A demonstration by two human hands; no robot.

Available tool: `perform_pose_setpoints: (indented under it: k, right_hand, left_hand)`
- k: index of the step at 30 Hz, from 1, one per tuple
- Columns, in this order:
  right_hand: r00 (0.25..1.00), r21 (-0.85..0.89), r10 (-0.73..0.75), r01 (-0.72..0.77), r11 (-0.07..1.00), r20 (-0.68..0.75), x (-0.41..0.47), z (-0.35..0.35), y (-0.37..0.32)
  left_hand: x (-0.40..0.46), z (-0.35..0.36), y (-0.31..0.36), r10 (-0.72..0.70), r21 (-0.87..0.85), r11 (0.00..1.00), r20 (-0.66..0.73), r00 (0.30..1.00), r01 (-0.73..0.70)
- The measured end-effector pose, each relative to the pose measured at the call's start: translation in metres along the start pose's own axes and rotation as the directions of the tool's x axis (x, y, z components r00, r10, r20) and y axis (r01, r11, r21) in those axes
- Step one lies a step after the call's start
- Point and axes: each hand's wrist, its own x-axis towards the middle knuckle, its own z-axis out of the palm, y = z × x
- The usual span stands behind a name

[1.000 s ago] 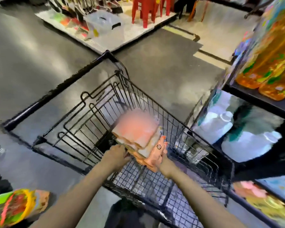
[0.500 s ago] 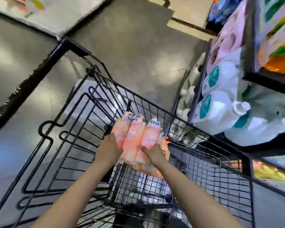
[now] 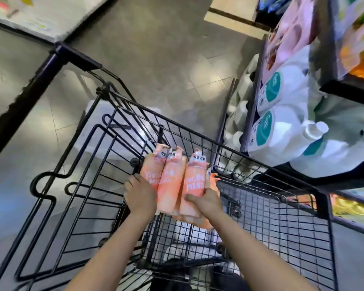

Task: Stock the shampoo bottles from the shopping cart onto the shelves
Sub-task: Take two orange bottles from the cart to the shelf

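Both hands, left hand (image 3: 140,195) and right hand (image 3: 206,201), clamp 3 shampoo bottles (image 3: 173,181) above the shopping cart (image 3: 261,206), mid-pickup; next, a carry toward the shelves (image 3: 349,89) at 2 o'clock.

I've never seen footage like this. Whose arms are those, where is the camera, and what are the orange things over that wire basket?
There is no machine here: these are a person's two bare arms, filmed by one wide-angle camera worn on their head, looking forward and down. That lens bends straight lines, so the floor and shelves look curved.

The wire basket is a black shopping cart. Above it the person holds a bundle of orange shampoo bottles, caps pointing away from the camera. The left hand grips one side of the bundle, the right hand the other, thumb across the front.

On the right stand store shelves with large white jugs bearing teal labels. I cannot tell the exact bottle count.
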Motion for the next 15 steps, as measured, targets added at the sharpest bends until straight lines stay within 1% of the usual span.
perform_pose_setpoints:
  k: [4,7,10,13,15]
  right_hand:
    - [0.999,0.119,-0.018,0.012,0.993,0.046,-0.005,-0.020,0.009]
    - [0.996,0.158,-0.006,-0.008,0.987,0.090,-0.008,-0.034,0.011]
    - [0.989,0.150,-0.010,-0.012,0.989,0.150,-0.019,-0.045,0.013]
    - [0.978,0.191,-0.001,-0.040,0.981,0.209,-0.034,-0.047,0.025]
    - [0.975,0.225,0.001,-0.052,0.973,0.223,-0.044,-0.046,0.038]
  left_hand:
    - [0.002,-0.003,0.007,-0.042,-0.027,0.999,0.044,0.998,0.043]
    - [0.002,-0.006,0.011,-0.051,-0.027,0.998,0.058,0.997,0.053]
    - [-0.004,-0.004,0.013,-0.027,-0.041,0.999,0.076,0.997,0.030]
    - [-0.007,-0.005,0.016,-0.029,-0.100,0.994,0.084,0.996,0.038]
    - [-0.004,-0.010,0.014,-0.034,-0.115,0.992,0.109,0.993,0.047]
